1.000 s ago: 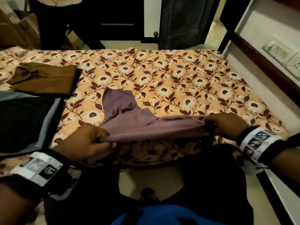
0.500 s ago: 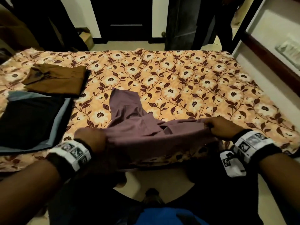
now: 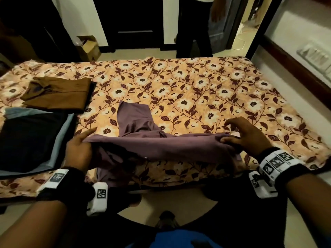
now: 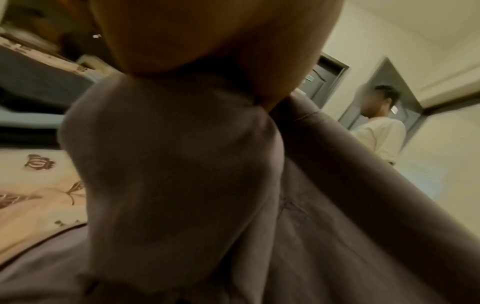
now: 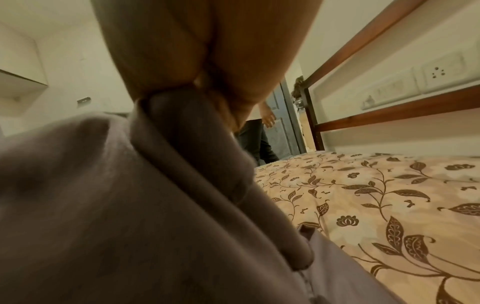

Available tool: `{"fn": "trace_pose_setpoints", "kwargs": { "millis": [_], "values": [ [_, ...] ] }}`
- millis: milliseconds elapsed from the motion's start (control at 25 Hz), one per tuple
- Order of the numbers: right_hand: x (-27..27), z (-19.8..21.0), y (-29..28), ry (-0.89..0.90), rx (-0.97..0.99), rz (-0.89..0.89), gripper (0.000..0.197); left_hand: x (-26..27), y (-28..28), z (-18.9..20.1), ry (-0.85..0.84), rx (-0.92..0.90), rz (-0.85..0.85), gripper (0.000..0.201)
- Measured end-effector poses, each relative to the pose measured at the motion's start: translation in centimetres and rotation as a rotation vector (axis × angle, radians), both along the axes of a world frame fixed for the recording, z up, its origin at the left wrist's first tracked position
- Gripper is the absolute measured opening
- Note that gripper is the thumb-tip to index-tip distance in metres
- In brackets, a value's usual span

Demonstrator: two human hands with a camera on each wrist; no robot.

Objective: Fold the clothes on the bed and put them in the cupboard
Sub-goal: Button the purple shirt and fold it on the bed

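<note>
Unlabelled, mauve shirt (image 3: 157,145) pinched by left hand (image 3: 78,149) and right hand (image 3: 249,135).

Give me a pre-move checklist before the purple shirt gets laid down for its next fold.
1. Left hand grips the purple shirt: ok.
2. Right hand pinches the other end: ok.
3. Held edge runs straight between the hands: ok.
4. Sleeve lies flat on the bedsheet: ok.
5. Lower part of the shirt is up on the bed: not ok, it hangs over the near edge.
6. Brown folded garment and dark folded stack lie clear of the shirt: ok.
</note>
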State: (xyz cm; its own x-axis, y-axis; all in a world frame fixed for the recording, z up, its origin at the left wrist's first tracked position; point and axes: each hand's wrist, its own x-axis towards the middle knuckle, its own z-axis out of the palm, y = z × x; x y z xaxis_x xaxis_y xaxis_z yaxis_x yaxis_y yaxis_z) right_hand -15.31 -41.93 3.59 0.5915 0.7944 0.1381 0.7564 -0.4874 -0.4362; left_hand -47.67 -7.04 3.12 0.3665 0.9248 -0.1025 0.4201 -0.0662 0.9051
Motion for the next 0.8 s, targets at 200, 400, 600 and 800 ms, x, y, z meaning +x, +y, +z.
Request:
{"fn": "trace_pose_setpoints", "kwargs": {
  "millis": [200, 400, 600, 800],
  "values": [
    [1.6, 1.5, -2.3, -0.088, -0.237, 0.11, 0.054, -0.8, 0.3, 1.9, -0.171, -0.037, -0.129, 0.038],
    [-1.1, -4.0, 1.8, 0.413, -0.576, -0.11, 0.019, 1.5, -0.7, 0.6, -0.208, -0.182, 0.031, 0.038],
    [-5.1, -11.4, 4.6, 0.779, -0.79, -0.337, 0.052, 2.7, 4.9, -2.8, 0.14, -0.308, 0.149, 0.085],
    [-6.8, -14.4, 6.1, 1.12, -0.005, -0.641, 0.059, 4.1, 10.8, -7.4, 0.114, -0.373, 0.256, 0.06]
  ]
}}
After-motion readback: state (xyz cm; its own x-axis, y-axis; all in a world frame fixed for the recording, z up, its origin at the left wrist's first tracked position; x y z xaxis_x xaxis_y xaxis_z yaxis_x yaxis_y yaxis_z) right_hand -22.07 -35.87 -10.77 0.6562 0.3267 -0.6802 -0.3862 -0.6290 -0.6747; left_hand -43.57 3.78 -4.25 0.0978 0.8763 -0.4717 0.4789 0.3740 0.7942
